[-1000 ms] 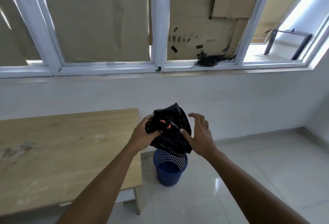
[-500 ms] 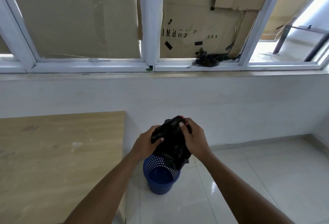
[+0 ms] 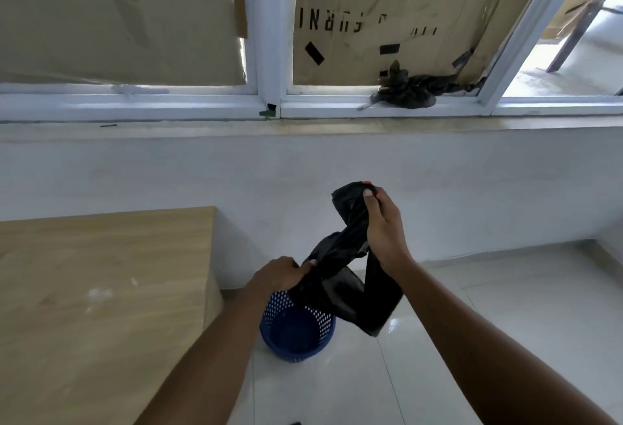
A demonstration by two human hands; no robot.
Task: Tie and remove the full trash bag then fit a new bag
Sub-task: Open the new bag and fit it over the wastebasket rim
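New black trash bag (image 3: pixel 340 276) is held in the air above the blue mesh bin (image 3: pixel 296 330), still half folded, not yet opened. Its long axis runs on a diagonal, from the high end up right down to the low end at left, with a flat folded panel hanging down to the right, past the bin rim. Right hand (image 3: pixel 384 232) has the upper end, fingers (image 3: pixel 369 192) clamped on the bunched plastic; a bit of red shows at the top, cannot tell what it is. Left hand (image 3: pixel 279 274) is lower and nearer the bin, fingers closed on the bag's lower end, the bag running up and right from it. Bin looks empty, no liner in it, standing on the white tiled floor (image 3: pixel 505 323) just beside the wooden worktop (image 3: pixel 101 289). Judged step: old bag is out, new one being unfolded; the mouth must be found and spread before it goes over the rim, so the hands likely pull apart along that diagonal. Left hand is better placed to lead down to the rim. On the window sill (image 3: pixel 202 107) behind lies another crumpled dark bag (image 3: pixel 408 90), well apart, in front of cardboard (image 3: pixel 387 19) covering the pane.
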